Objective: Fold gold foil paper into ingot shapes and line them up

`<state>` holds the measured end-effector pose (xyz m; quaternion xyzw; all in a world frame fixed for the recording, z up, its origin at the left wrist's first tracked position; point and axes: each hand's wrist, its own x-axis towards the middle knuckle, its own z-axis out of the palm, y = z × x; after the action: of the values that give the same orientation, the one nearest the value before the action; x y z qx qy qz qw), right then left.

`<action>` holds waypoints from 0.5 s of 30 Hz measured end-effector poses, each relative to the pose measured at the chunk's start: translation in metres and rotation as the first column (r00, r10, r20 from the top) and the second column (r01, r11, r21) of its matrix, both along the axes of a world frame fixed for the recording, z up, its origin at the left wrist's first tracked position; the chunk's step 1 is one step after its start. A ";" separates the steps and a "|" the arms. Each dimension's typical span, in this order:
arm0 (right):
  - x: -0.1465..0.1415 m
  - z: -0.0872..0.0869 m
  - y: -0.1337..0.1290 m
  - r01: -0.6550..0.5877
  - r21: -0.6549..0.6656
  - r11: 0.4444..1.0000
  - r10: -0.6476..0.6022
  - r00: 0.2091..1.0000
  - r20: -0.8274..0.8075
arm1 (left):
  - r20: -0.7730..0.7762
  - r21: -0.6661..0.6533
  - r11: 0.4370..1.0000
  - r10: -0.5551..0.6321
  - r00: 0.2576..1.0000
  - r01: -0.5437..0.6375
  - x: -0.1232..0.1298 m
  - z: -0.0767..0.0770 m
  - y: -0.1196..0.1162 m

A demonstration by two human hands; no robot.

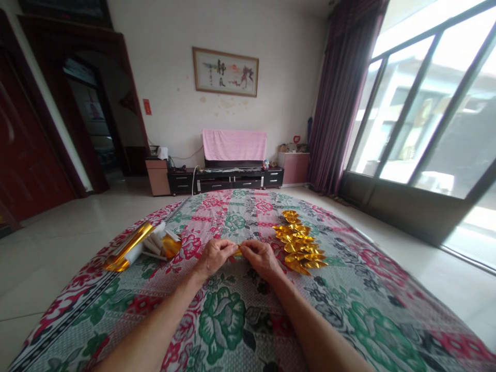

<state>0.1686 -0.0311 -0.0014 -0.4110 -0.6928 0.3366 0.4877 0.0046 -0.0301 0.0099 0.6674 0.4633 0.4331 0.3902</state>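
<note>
Close together over the middle of the table, my left hand [217, 255] and my right hand [259, 257] pinch a small piece of gold foil paper [238, 251] between thumbs and fingers. Most of the piece is hidden by the fingers. To the right of my right hand lie several folded gold paper pieces [300, 243], boat-like in shape, in overlapping rows. On the left, away from my left hand, rest shiny gold foil sheets [134, 245], partly curled, beside white rolled or folded paper [155, 242].
A flowered cloth [220, 318] in red, green and grey covers the rounded table. Beyond it, a low black cabinet [244, 178] stands against the wall, with a pink towel [234, 144] draped over something above it. Large windows [422, 103] and a purple curtain [339, 103] are on the right.
</note>
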 end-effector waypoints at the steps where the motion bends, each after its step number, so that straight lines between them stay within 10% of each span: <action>1: 0.000 -0.001 0.001 -0.003 -0.007 1.000 0.003 1.000 -0.022 | 0.038 -0.042 0.999 -0.023 0.999 0.024 0.000 0.001 0.000; 15: 0.001 0.000 0.001 -0.073 0.004 0.997 0.073 0.993 -0.094 | -0.032 -0.038 0.998 -0.052 0.998 0.050 -0.006 -0.005 0.001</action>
<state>0.1698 -0.0300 -0.0010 -0.3687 -0.6838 0.3730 0.5074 -0.0017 -0.0287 0.0053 0.6788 0.4605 0.4031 0.4058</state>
